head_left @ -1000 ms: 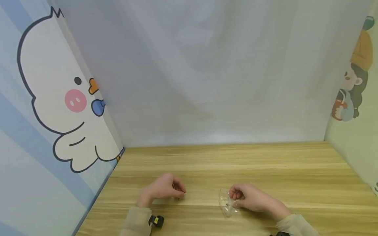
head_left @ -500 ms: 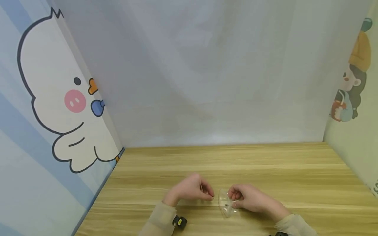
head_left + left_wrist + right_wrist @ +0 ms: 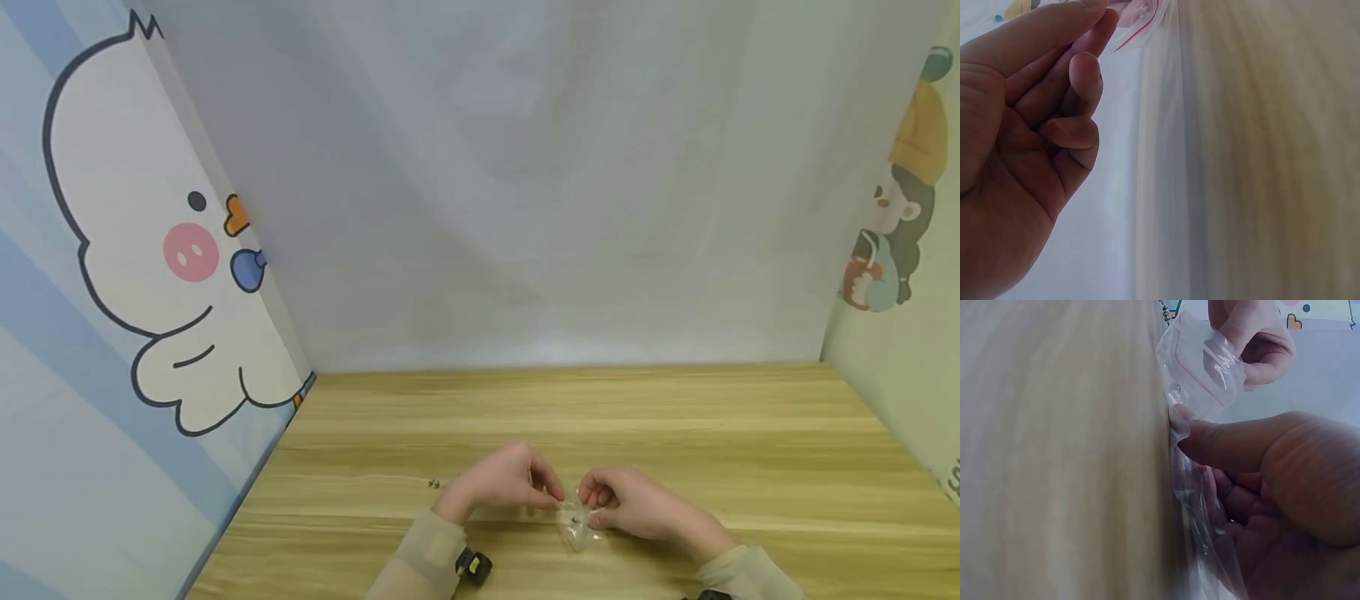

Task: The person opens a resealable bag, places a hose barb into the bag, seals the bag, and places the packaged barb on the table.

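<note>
My right hand (image 3: 637, 502) pinches a clear zip bag (image 3: 573, 533) between thumb and curled fingers, low over the table. A red seal line runs near the bag's mouth in the right wrist view. One small dark metal piece (image 3: 1175, 389) shows inside the clear plastic. At the mouth, my left hand (image 3: 513, 477) has thumb and forefinger tips together, overlapped by the plastic in the right wrist view. A tiny shiny piece is pinched there, now mostly hidden by the fingertips. The left hand's other fingers (image 3: 1085, 75) are loosely curled.
Several small metal pieces (image 3: 433, 483) lie on the wood-grain table (image 3: 675, 417), left of the left wrist. A pale curtain (image 3: 525, 208) stands behind the table, with printed cartoon panels on the left and right. Each wrist wears a small black camera (image 3: 474, 567).
My left hand has moved right to the bag's mouth, carrying the tiny piece and uncovering the small pieces on the table. My right hand stays put, holding the bag.
</note>
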A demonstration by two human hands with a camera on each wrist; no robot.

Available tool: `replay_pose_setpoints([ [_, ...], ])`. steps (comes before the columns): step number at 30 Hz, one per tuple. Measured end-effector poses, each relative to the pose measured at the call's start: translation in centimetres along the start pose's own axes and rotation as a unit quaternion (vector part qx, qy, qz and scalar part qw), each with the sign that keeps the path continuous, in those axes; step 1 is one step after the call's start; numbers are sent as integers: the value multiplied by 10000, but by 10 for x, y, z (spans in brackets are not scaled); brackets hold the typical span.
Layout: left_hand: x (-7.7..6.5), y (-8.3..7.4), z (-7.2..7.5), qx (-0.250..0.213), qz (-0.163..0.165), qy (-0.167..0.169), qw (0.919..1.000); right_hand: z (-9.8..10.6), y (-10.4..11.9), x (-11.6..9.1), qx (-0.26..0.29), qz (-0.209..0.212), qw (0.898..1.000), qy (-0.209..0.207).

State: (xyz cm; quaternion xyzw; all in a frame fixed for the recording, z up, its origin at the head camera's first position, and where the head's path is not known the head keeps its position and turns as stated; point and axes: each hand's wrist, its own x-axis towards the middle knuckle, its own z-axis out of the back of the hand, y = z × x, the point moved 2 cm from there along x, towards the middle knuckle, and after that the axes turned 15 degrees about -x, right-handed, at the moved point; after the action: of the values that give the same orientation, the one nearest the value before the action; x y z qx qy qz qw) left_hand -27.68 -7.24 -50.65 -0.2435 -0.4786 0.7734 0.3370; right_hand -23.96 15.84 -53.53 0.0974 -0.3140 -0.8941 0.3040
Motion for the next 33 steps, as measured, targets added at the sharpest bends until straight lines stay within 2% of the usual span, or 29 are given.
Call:
replay_pose_setpoints([
  [10,3,1,-1,43,54,-78,9999,-1,-1,0,-3,5,10000,7],
  [23,-1,-4,5,182,-85,-94,9998,0,0,-1,-20,-26,10000,20],
  [33,-10,1,20,184,-182,-339,9991,0,-2,0,-82,46,10000,9],
])
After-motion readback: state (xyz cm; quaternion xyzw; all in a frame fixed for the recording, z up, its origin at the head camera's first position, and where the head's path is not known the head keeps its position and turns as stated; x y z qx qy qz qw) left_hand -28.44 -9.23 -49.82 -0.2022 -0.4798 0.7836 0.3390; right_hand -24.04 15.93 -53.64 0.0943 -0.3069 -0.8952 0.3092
